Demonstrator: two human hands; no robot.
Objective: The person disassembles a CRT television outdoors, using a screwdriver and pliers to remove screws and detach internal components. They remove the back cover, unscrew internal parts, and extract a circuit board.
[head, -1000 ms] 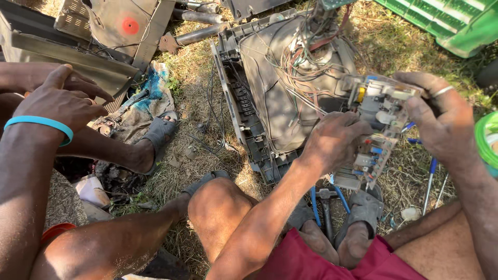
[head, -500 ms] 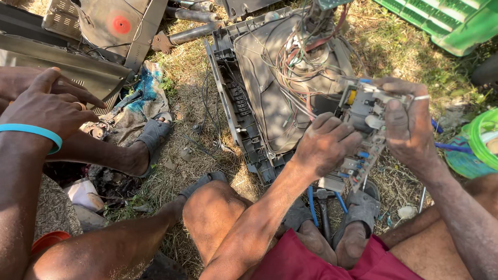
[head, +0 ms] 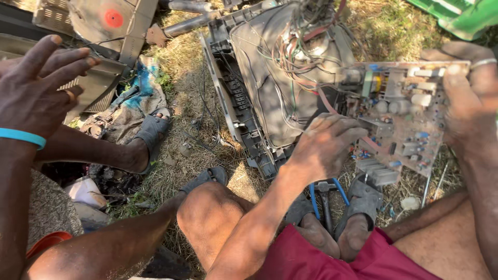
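The left hand (head: pixel 324 148) is seen from the back, with the fingers curled and pressed together, the knuckles turned upward. The left forearm is stretched forward from the bottom of the view, between the bent knees. The right hand (head: pixel 469 98) is raised at the right edge, its fingers closed in a grip, and a ring is worn on one finger.

- I sit outdoors on dry, straw-coloured grass (head: pixel 197 150) in strong sunlight with sharp shadows.
- A green plastic crate (head: pixel 456 15) lies at the top right.
- A grey casing with a red dot (head: pixel 104 26) rests at the top left.
- A crumpled blue rag (head: pixel 140 88) lies beside it.
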